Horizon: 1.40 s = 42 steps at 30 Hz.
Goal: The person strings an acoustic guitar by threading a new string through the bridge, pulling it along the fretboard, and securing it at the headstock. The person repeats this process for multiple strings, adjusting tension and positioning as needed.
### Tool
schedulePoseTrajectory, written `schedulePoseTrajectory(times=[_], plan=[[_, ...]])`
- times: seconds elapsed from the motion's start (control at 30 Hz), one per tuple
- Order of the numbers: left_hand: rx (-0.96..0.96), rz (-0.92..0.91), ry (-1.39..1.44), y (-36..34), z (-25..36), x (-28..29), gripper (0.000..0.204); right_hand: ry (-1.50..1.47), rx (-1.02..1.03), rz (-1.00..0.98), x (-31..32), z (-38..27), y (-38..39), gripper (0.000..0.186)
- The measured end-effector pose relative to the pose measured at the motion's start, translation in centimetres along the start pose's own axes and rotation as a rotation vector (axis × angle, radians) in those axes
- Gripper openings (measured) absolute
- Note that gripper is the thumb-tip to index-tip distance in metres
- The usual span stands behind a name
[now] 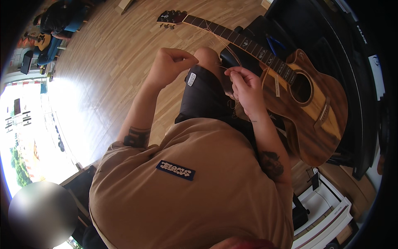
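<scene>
Over my lap my left hand [170,66] is closed in a pinch, thumb against fingers; whatever it grips is too thin to make out. To its right, my right hand [247,89] pinches a thin coppery guitar string [234,108], whose loose coils hang below the fingers. An acoustic guitar [327,93] with a brown wooden body lies just right of that hand, its neck slanting to the upper left. No strings show stretched over the soundhole or bridge. More loose coppery wire [224,38] curls along the neck.
Blue-handled pliers [272,42] lie beside the neck on a black surface. A dark padded case or seat [319,31] is behind the guitar. At far left, another person [58,18] sits near a second guitar [42,41]. A white box [327,213] stands at lower right.
</scene>
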<state>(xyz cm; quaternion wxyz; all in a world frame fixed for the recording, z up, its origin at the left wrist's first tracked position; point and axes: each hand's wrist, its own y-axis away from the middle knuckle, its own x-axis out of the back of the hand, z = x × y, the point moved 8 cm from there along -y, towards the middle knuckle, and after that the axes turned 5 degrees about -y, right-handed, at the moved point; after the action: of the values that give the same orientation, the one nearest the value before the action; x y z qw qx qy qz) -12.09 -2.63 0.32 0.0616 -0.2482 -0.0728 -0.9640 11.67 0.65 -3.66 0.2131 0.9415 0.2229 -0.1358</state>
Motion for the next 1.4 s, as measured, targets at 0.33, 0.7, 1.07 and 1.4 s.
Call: schedulePoseTrajectory(times=[0.33, 0.7, 1.07, 1.4], plan=[[0.033, 0.014, 0.300, 0.7, -0.4, -3.7, 0.019, 0.088, 0.156, -0.017, -1.2, -0.3, -0.7, 0.015], [0.374, -0.310, 1.051, 3.1, 0.3, -9.6, 0.009, -0.159, 0.089, 0.032, -1.1, -0.7, -0.9, 0.011], [0.229, -0.111, 0.675, 1.8, -0.3, -5.8, 0.014, 0.041, 0.103, 0.011, -0.1, 0.0, -1.0, 0.008], [0.060, -0.020, 0.247, 1.6, 0.4, -4.2, 0.022, -0.153, 0.139, 0.034, 0.6, -0.3, -0.8, 0.012]])
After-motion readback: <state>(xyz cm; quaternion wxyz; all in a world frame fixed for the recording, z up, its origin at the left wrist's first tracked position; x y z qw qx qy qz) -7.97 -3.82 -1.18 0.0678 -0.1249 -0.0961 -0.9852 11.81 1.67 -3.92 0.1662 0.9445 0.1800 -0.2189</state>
